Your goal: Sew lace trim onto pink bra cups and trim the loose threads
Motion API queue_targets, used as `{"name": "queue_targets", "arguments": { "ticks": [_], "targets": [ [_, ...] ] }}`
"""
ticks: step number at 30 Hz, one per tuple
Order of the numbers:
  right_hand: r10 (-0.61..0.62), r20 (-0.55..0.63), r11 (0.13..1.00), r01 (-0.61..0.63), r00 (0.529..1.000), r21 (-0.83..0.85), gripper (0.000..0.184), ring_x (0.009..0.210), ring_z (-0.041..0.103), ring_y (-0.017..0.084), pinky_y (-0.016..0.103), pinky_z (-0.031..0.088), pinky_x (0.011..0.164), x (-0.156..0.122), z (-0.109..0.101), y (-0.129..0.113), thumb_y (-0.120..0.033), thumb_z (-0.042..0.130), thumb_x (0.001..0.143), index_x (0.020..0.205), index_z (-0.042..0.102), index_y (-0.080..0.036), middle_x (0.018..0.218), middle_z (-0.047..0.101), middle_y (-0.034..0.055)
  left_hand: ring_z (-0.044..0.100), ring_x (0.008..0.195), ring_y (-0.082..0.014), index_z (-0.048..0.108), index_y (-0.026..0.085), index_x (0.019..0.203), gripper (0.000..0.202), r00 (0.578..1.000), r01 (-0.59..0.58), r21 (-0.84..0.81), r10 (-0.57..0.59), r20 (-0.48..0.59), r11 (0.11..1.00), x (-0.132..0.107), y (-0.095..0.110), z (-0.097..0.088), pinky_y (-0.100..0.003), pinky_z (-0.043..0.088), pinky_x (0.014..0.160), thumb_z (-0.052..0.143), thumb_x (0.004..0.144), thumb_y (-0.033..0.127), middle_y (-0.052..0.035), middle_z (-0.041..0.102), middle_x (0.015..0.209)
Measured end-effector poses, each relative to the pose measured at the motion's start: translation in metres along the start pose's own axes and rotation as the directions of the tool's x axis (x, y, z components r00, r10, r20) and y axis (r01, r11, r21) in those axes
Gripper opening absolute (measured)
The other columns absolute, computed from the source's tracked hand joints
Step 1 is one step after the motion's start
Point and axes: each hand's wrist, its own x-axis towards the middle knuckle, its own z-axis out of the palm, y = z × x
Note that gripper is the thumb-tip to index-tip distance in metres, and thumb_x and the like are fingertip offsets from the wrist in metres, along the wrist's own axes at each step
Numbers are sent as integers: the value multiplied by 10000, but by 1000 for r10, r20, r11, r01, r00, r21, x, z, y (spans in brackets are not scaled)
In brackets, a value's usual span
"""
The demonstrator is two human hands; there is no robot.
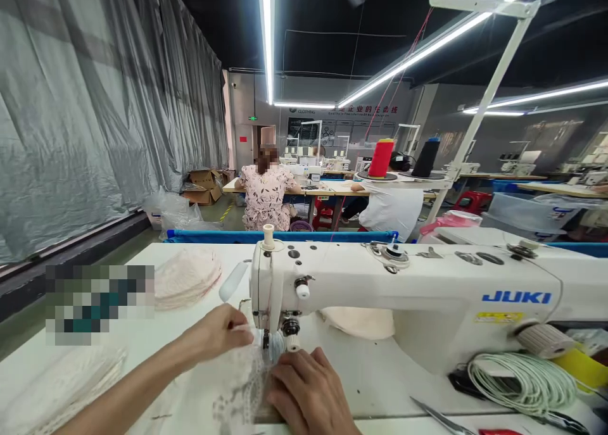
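A white sewing machine stands in front of me, its needle area near my two hands. My left hand is closed in a pinch just left of the needle, holding the edge of sheer white lace fabric. The lace hangs down toward me and is partly blurred. Below the machine's head, my right hand has curled fingers pressed down at the lace's right edge. Its fingertips are partly hidden. Behind the needle, a cream cloth piece lies under the machine arm.
Stacked cream pieces and lace pieces lie at left. Scissors and a coil of pale green cord lie at right. A thread stand rises behind. Two people sit at tables ahead.
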Motion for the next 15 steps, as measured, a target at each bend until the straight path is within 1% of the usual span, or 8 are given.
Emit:
{"name": "queue_targets", "arguments": {
  "ticks": [3, 4, 6, 8, 10, 12, 13, 15],
  "targets": [
    [124, 59, 961, -135, 990, 242, 405, 827, 524, 218, 313, 387, 709, 3, -19, -12, -509, 544, 839, 1072, 532, -179, 955, 569, 87, 468, 686, -144, 648, 145, 652, 358, 998, 22, -122, -15, 53, 992, -48, 24, 0, -227, 346, 600, 616, 728, 493, 15, 534, 734],
    [172, 110, 917, -200, 979, 346, 481, 867, 518, 224, 323, 406, 744, 5, -27, -19, -538, 582, 800, 1118, 513, -184, 1001, 554, 94, 474, 715, -153, 667, 142, 681, 378, 995, 63, -236, -42, 96, 970, -62, 33, 2, -224, 341, 615, 638, 710, 518, 3, 554, 763],
    [190, 258, 786, -304, 947, 538, 581, 923, 509, 220, 317, 421, 794, 9, -43, -31, -546, 679, 706, 1150, 518, -208, 1072, 541, 81, 463, 665, -141, 683, 130, 717, 419, 981, 147, -409, -79, 178, 900, -85, 49, 8, -215, 319, 594, 653, 706, 548, 2, 560, 683],
    [132, 403, 627, -391, 906, 674, 489, 872, 528, 189, 274, 424, 778, 12, -54, -43, -509, 734, 654, 1006, 616, -191, 964, 588, 41, 460, 616, -128, 694, 112, 726, 441, 974, 181, -523, -79, 211, 833, -100, 59, 16, -210, 309, 577, 675, 698, 551, -5, 577, 630],
    [124, 521, 458, -514, 845, 725, 375, 734, 534, 143, 237, 420, 701, 12, -60, -51, -490, 732, 659, 797, 662, -148, 765, 599, 9, 494, 614, -134, 709, 98, 732, 447, 974, 193, -599, -77, 213, 777, -112, 62, 23, -214, 332, 591, 714, 669, 541, -28, 623, 638],
    [148, 629, 303, -641, 763, 705, 379, 628, 509, 107, 218, 405, 626, 7, -63, -59, -487, 735, 651, 706, 656, -121, 657, 576, -7, 542, 649, -152, 720, 101, 741, 437, 970, 235, -670, -120, 213, 704, -125, 59, 32, -225, 371, 630, 758, 629, 522, -45, 661, 654],
    [140, 667, 253, -678, 732, 690, 388, 602, 495, 94, 209, 398, 602, 3, -65, -62, -484, 750, 631, 702, 656, -115, 639, 570, -13, 562, 667, -160, 721, 103, 735, 432, 966, 256, -701, -144, 216, 666, -133, 55, 37, -229, 387, 649, 778, 610, 513, -50, 674, 657],
    [85, 707, 229, -705, 702, 672, 389, 591, 486, 83, 196, 396, 598, -9, -69, -70, -468, 776, 600, 700, 653, -113, 609, 553, -32, 590, 662, -165, 712, 119, 724, 434, 956, 292, -741, -185, 226, 604, -150, 45, 48, -238, 410, 656, 798, 577, 518, -51, 691, 657]
  ]
}}
